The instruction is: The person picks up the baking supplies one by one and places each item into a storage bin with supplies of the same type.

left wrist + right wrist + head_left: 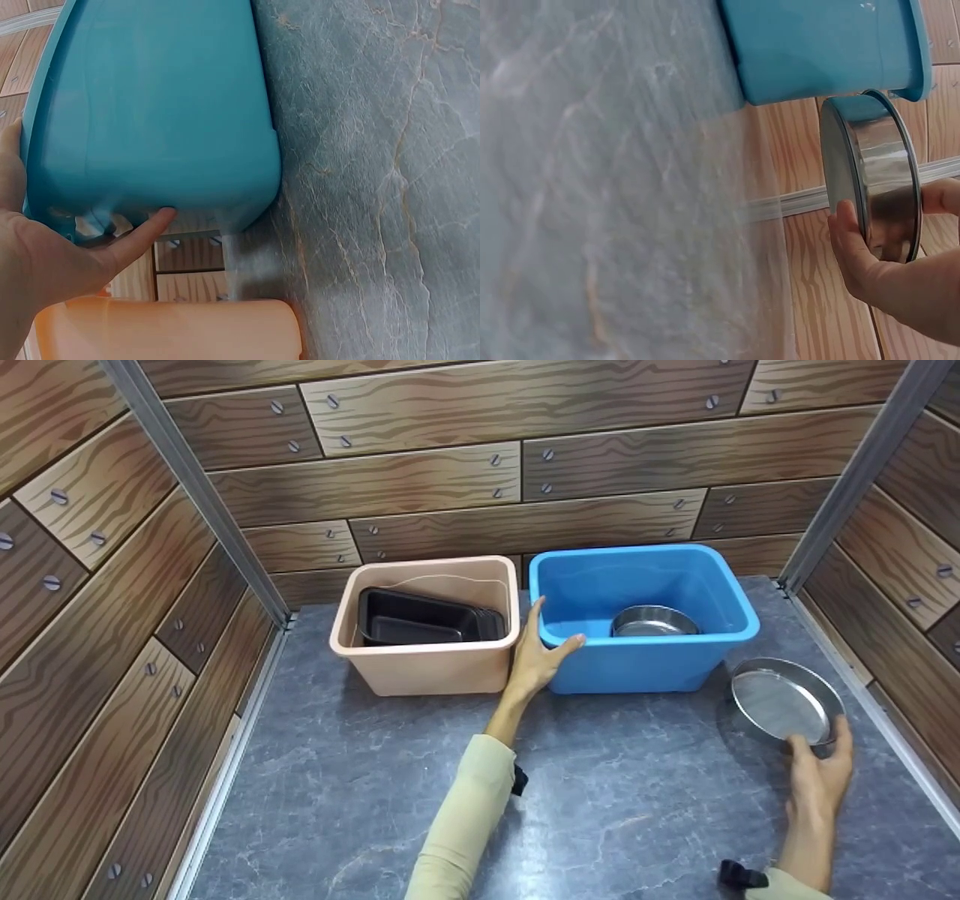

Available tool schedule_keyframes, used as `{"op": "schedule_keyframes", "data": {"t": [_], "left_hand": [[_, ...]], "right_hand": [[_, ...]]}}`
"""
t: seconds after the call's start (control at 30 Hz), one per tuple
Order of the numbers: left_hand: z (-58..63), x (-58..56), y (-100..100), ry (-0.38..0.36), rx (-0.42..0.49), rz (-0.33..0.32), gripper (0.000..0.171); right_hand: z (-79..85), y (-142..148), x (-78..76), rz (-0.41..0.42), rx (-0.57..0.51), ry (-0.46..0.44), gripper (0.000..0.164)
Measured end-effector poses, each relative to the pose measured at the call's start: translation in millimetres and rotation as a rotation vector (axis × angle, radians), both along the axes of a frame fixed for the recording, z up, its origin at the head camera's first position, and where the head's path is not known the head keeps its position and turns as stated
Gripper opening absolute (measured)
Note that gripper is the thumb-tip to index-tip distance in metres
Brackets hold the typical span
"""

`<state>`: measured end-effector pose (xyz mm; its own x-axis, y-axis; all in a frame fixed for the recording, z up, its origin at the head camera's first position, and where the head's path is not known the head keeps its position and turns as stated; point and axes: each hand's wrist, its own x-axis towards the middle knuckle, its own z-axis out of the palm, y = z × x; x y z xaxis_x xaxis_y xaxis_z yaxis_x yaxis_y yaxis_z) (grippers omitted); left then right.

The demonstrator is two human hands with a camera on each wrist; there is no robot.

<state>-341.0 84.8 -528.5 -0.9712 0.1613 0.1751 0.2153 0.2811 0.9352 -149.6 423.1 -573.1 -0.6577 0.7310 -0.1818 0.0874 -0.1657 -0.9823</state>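
At the right, my right hand [821, 776] grips a round metal cake pan [780, 701] by its near edge. In the right wrist view the pan [885, 176] stands on edge between thumb and fingers, near the blue bin's end. My left hand [538, 656] spreads straight fingers against the near left corner of the blue bin [622, 667], thumb along the front rim. The left wrist view shows an extended digit touching the bin's wall [165, 120]. Another round metal pan [654, 621] sits inside the blue bin.
Left of the blue bin stands a peach bin [435, 671] holding black loaf pans [420, 619], stacked and tilted. Wood-patterned panels [450, 472] close in the back and both sides. Both bins stand on a grey marbled surface [600, 810].
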Motion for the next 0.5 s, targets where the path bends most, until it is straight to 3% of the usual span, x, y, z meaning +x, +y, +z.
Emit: {"op": "schedule_keyframes", "data": {"t": [0.33,0.5], "left_hand": [[-1.5,-1.7,-0.1,0.001,0.010,-0.009,0.101],[-1.6,-1.0,0.3,-0.008,0.003,-0.006,0.101]], "right_hand": [[24.3,-2.2,10.0,-0.035,-0.093,0.074,0.082],[32.8,-3.4,12.7,-0.081,-0.105,0.173,0.081]]}}
